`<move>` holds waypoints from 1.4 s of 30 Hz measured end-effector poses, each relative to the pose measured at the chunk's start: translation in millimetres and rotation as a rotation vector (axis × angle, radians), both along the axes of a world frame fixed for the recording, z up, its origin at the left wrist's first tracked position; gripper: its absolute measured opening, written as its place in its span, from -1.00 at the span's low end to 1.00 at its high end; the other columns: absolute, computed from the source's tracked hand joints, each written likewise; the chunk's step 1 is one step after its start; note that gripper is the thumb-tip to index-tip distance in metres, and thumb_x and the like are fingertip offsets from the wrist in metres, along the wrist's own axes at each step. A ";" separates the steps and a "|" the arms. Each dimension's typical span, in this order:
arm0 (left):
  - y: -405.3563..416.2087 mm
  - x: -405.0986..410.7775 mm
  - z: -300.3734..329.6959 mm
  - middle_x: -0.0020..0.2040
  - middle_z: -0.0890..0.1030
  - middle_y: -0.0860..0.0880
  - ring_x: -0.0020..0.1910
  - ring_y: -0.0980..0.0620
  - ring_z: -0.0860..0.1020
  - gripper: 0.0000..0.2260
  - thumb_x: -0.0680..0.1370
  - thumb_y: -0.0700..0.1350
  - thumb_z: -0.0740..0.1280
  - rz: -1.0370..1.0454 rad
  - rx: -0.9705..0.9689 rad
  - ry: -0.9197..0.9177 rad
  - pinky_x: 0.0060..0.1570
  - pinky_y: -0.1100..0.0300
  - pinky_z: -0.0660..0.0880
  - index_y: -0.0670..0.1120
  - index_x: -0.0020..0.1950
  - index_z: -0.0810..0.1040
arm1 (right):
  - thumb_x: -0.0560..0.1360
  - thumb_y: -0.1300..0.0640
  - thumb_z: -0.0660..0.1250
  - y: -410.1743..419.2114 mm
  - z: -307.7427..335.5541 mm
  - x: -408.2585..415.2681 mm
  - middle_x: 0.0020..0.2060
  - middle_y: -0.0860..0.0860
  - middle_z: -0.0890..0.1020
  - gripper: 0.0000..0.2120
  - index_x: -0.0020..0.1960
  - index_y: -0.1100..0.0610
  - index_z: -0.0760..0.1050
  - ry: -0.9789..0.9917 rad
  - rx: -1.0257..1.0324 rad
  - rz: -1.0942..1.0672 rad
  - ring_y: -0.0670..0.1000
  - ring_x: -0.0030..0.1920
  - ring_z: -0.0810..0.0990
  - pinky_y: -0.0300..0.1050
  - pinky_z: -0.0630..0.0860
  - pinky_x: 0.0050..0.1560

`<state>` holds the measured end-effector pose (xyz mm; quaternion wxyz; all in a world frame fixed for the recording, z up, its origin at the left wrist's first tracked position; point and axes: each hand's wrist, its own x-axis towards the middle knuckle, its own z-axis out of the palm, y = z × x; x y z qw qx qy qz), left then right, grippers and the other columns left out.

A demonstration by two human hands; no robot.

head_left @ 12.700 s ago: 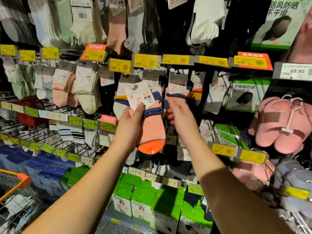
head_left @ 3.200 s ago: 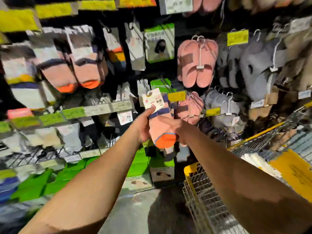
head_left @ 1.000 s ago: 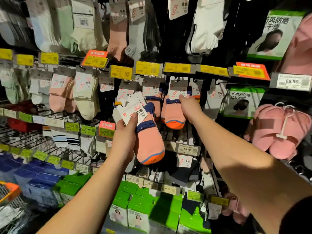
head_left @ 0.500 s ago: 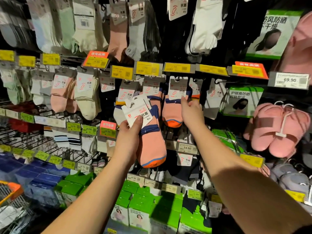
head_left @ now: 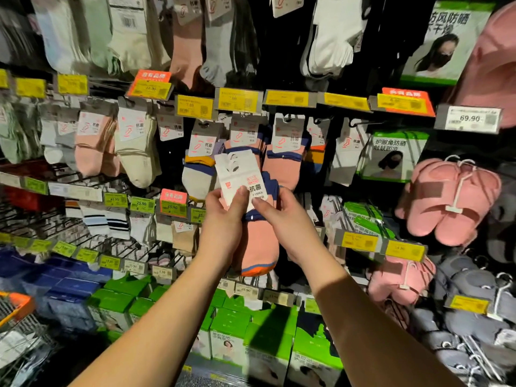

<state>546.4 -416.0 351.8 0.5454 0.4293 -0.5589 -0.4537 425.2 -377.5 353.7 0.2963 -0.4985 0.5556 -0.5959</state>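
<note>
Object held: pair of salmon-pink knitted ankle socks with a navy cuff band and an orange toe [head_left: 259, 247], hanging toe-down between the two palms, in front of the display rack
Label: white cardboard header card with red print [head_left: 237, 177], standing up above the thumbs and leaning slightly left; whether one card or two are stacked cannot be told
Left hand [head_left: 223, 224]: fingers curled behind the cuff, thumb pressed on the card's lower edge, so it is grasping the socks
Right hand [head_left: 290, 230]: thumb pinching the card's lower right corner, fingers wrapped round the back of the cuff, likewise grasping
Just beyond the fingertips: matching salmon-pink socks on a display hook [head_left: 282, 166]
Above the fingers: row of yellow paper price tags [head_left: 192, 106]
Well to the right of the right fingers: pink plush slippers on a white hanger [head_left: 446, 196]
Below the wrists: green cardboard boxes [head_left: 231, 325]
Step in hand (judged): squaring up and reading the label before keeping or rehanging the pair
Technique: hold the cuff firmly with the rear fingers, keep the thumbs off the printed text, and keep the card flat so its hook hole does not tear
</note>
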 end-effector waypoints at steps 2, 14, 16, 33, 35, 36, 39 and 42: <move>1.1 -0.7 2.5 0.01 0.55 0.12 0.03 0.08 0.53 -0.63 0.65 0.19 0.15 -0.014 0.000 0.011 -0.18 0.34 0.37 -0.03 0.31 0.39 | 0.48 -0.07 0.43 -0.1 -1.7 -1.9 0.08 -0.12 0.70 -0.73 0.16 -0.14 0.53 -0.028 -0.011 0.006 -0.07 0.11 0.66 0.15 0.55 0.25; -16.1 16.7 5.0 0.14 0.59 -0.06 0.07 -0.03 0.56 -0.76 0.64 0.02 0.30 0.085 0.047 0.103 0.08 0.08 0.48 0.00 0.26 0.39 | 0.66 0.16 0.26 -21.9 26.8 -39.5 0.06 0.09 0.67 -0.87 0.19 0.07 0.48 -0.448 -0.099 -0.110 0.08 -0.01 0.67 0.04 0.62 0.00; -14.8 18.2 7.9 0.12 0.58 -0.04 0.02 0.00 0.55 -0.70 0.64 0.01 0.30 0.083 0.029 0.115 0.02 0.12 0.44 -0.05 0.32 0.39 | 0.66 0.13 0.26 -36.3 40.5 -50.8 0.08 0.12 0.66 -0.94 0.12 0.05 0.47 -0.417 -0.094 -0.150 0.10 -0.04 0.66 0.06 0.61 -0.03; -10.6 29.8 13.2 0.01 0.63 0.07 -0.03 0.04 0.63 -0.73 0.63 0.04 0.31 0.041 0.005 0.167 0.06 0.01 0.55 -0.02 0.28 0.42 | 0.50 -0.16 0.27 -98.0 63.6 -75.4 0.25 0.14 0.57 -0.36 0.47 0.12 0.28 -0.179 0.018 -0.353 0.21 0.12 0.63 0.28 0.59 0.14; -9.7 32.3 14.3 -0.03 0.59 0.12 -0.07 0.12 0.60 -0.77 0.64 0.01 0.30 0.040 -0.011 0.182 -0.02 0.08 0.52 -0.02 0.26 0.40 | 0.50 -0.16 0.26 -98.5 57.1 -80.0 0.21 0.12 0.58 -0.37 0.48 0.10 0.27 -0.193 0.019 -0.374 0.20 0.07 0.64 0.30 0.60 0.11; -9.1 33.2 14.5 -0.04 0.57 0.14 -0.09 0.15 0.58 -0.78 0.65 0.00 0.29 0.041 -0.016 0.187 -0.06 0.11 0.50 -0.02 0.25 0.39 | 0.53 -0.13 0.26 -97.8 56.3 -79.9 0.19 0.12 0.58 -0.41 0.47 0.10 0.27 -0.184 0.020 -0.380 0.20 0.06 0.64 0.29 0.60 0.11; -8.6 34.2 15.9 -0.05 0.56 0.15 -0.10 0.16 0.57 -0.80 0.65 0.00 0.29 0.038 -0.019 0.198 -0.03 0.10 0.49 0.01 0.22 0.38 | 0.63 -0.04 0.24 -96.1 60.8 -76.6 0.26 0.16 0.56 -0.51 0.46 0.17 0.28 -0.061 0.070 -0.414 0.21 0.12 0.60 0.14 0.59 0.12; -8.6 30.7 16.3 -0.05 0.57 0.14 -0.11 0.16 0.58 -0.80 0.65 -0.02 0.29 0.016 -0.003 0.224 -0.07 0.12 0.52 -0.01 0.23 0.38 | 0.67 -0.06 0.15 -102.8 64.3 -81.4 0.36 0.21 0.48 -0.47 0.51 0.26 0.23 0.171 0.220 -0.477 0.23 0.27 0.51 -0.04 0.39 0.01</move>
